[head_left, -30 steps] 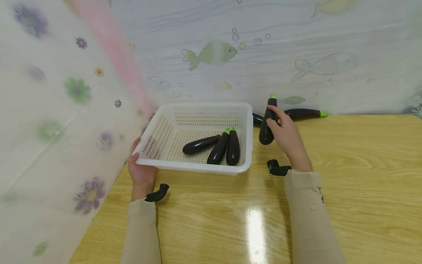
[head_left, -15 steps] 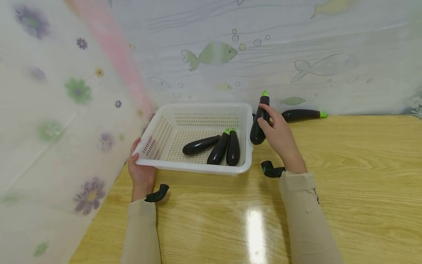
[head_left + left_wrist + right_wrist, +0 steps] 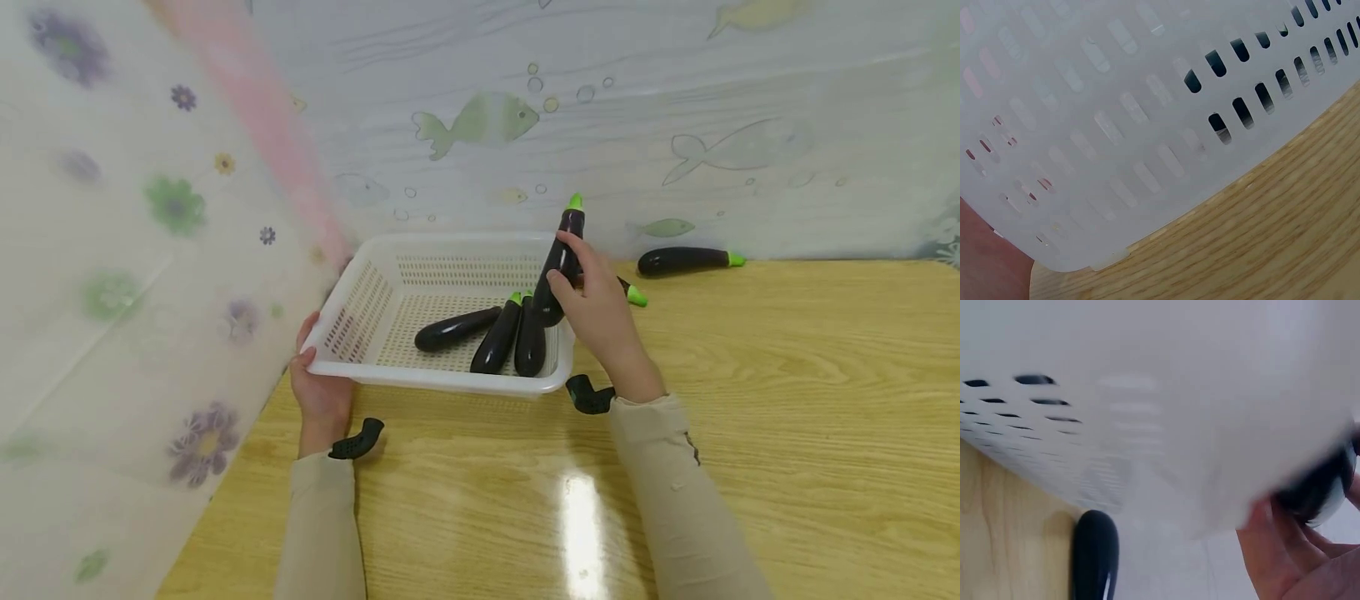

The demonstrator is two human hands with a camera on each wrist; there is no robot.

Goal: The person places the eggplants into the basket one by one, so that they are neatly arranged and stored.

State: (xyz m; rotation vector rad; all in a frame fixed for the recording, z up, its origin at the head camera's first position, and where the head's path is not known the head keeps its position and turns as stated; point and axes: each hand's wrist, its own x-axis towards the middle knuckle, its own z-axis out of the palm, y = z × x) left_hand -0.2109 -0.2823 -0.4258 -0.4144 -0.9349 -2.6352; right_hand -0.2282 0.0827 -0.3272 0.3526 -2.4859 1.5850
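Our right hand [image 3: 597,317] pinches an eggplant [image 3: 559,261]; leftward, our left hand [image 3: 321,392] grips the basket [image 3: 442,381]. We're likely loading, and should lower next.

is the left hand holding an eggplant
No, the left hand grips the white basket at its near left corner, while the right hand holds an eggplant.

A yellowish wood-grain desk [image 3: 465,500] meets a pale back wall [image 3: 630,167] printed with fish [image 3: 491,121] and bubbles [image 3: 551,105]. At the left, a white wall covering [image 3: 135,333] bears purple, green and orange flowers [image 3: 176,206] beside a pink band [image 3: 251,104]. A bright reflection [image 3: 581,533] streaks the desk.
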